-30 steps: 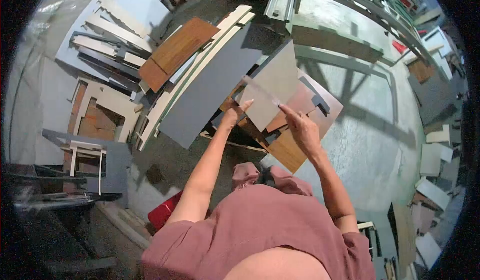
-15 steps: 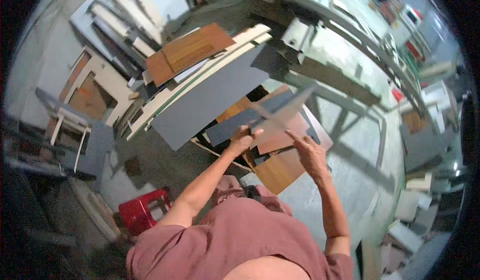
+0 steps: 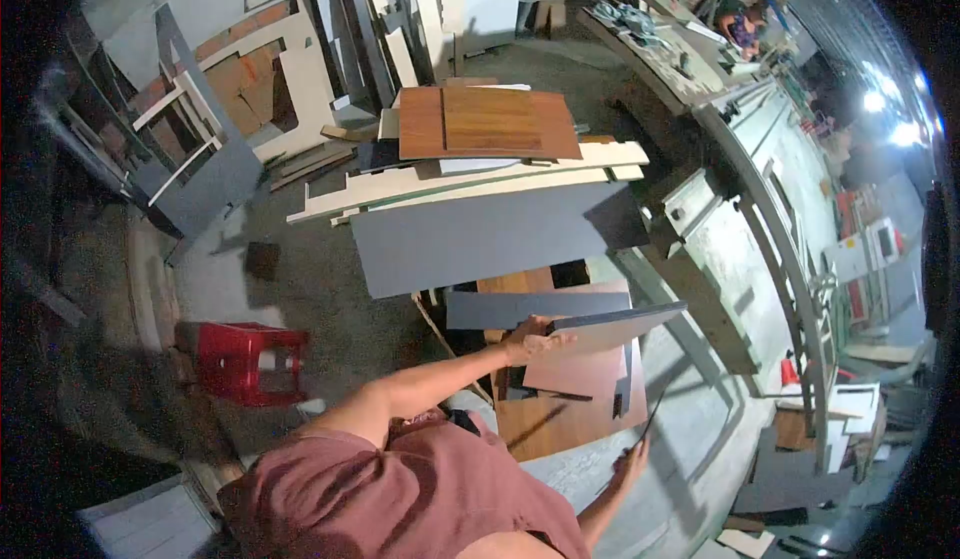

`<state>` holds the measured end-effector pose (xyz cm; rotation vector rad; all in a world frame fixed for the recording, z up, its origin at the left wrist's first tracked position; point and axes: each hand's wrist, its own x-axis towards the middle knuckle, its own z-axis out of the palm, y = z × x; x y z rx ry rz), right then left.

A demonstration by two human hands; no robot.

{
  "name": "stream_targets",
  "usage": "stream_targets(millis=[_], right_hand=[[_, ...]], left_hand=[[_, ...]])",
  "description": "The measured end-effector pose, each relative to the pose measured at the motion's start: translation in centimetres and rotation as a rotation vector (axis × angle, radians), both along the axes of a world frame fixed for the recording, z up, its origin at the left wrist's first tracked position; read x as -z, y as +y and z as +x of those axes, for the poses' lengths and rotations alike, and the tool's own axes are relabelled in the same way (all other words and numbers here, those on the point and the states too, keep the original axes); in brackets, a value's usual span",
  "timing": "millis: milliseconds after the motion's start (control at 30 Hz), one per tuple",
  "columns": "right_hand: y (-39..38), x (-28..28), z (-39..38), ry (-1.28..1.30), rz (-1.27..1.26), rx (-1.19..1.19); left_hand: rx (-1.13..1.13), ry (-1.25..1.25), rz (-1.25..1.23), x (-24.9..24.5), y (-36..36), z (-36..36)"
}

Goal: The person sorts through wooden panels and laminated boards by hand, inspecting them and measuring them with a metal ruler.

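Observation:
My left hand [image 3: 530, 342] is closed around the near end of a flat board [image 3: 625, 325] with a pale face and a dark grey edge. The board is held tilted above a pile of cut panels. My right hand [image 3: 629, 464], low and to the right, is closed on a thin dark strip [image 3: 654, 416] that points up and away. Beneath the held board lie a pinkish panel [image 3: 560, 369], a wood-grain panel [image 3: 535, 429] and a dark grey strip of board [image 3: 490, 310]. A short black piece [image 3: 558, 394] rests on the panels.
A large grey panel [image 3: 490, 234] and stacked brown wood-grain boards [image 3: 490, 124] lie ahead. On the left is a red plastic stool [image 3: 250, 362]. A long metal-railed machine table [image 3: 765, 219] runs along the right. Tall boards [image 3: 405, 34] lean at the back.
My right hand has moved away from the board, down and to the right, and now holds a thin dark strip. My left hand keeps the board. The view has turned.

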<state>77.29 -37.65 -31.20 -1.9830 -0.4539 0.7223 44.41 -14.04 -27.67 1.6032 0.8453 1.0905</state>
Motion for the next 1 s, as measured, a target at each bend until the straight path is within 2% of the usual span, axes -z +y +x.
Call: stream_targets(millis=[33, 100, 133, 167, 200, 233, 300, 333, 367, 400, 433, 467, 533, 600, 667, 700, 767, 800, 867, 967, 1000], right_hand=[[-0.3, 1.4, -0.4, 0.033, -0.092, 0.069], [-0.2, -0.4, -4.4, 0.225, -0.05, 0.174], [0.1, -0.6, -5.2, 0.257, -0.091, 0.176], [-0.3, -0.9, -5.5, 0.287, -0.133, 0.18], [-0.1, -1.8, -6.5, 0.294, -0.137, 0.215], [0.1, -2.6, -7.6, 0.305, -0.139, 0.25], [-0.6, -3.0, -8.8, 0.305, -0.112, 0.302], [-0.6, -3.0, -10.0, 0.308, -0.085, 0.355], [-0.1, -3.2, -11.4, 0.311, -0.09, 0.372], [0.0, -3.5, -12.8, 0.327, -0.086, 0.388], [0.1, -3.8, -14.0, 0.341, -0.08, 0.405], [0.0, -3.0, -14.6, 0.385, -0.088, 0.423], [1.7, -4.3, -17.9, 0.397, -0.11, 0.443], [2.7, -3.7, -18.8, 0.46, -0.14, 0.475], [3.4, -3.4, -18.9, 0.428, -0.151, 0.484], [3.7, -3.8, -19.1, 0.398, -0.172, 0.489], [4.8, -5.4, -19.6, 0.389, -0.139, 0.489], [5.3, -5.9, -19.7, 0.387, -0.105, 0.479], [5.1, -6.1, -19.4, 0.343, -0.123, 0.491], [5.6, -6.8, -19.9, 0.265, -0.161, 0.514], [5.8, -7.1, -20.4, 0.233, -0.186, 0.523]], left_hand=[[-0.009, -0.011, -0.01, -0.5, 1.4, -0.6], [-0.021, 0.32, -0.551, -0.9, 4.6, -1.9], [-0.184, -0.345, -0.575, -1.8, 5.9, -2.5], [-0.13, -0.345, -0.869, -2.3, 7.5, -4.8], [-0.165, -0.543, -0.809, 2.2, 9.7, -5.4], [-0.154, -0.682, -0.872, 2.8, 11.4, -7.4], [-0.221, -0.767, -0.857, 3.3, 14.8, -11.5], [-0.278, -0.77, -0.862, -0.9, 16.0, -14.1], [-0.258, -0.843, -0.818, 3.9, 19.0, -15.3], [-0.261, -0.905, -0.774, 1.4, 20.8, -17.0], [-0.312, -0.993, -0.73, 1.8, 23.3, -18.2], [-0.295, -1.004, -0.767, 2.6, 25.6, -19.7], [-0.371, -1.065, -0.662, 6.7, 30.7, -21.6], [-0.409, -1.108, -0.641, 7.6, 33.7, -22.0], [-0.601, -1.256, -0.7, 7.4, 35.9, -21.5], [-0.593, -1.258, -0.709, 8.6, 37.2, -21.2], [-0.604, -1.438, -0.619, 12.2, 40.0, -20.1], [-0.616, -1.477, -0.664, 10.3, 40.3, -19.5], [-0.634, -1.514, -0.66, 13.2, 42.5, -18.7], [-0.614, -1.549, -0.642, 14.0, 43.9, -17.8], [-0.681, -1.54, -0.668, 13.9, 44.1, -17.7]])
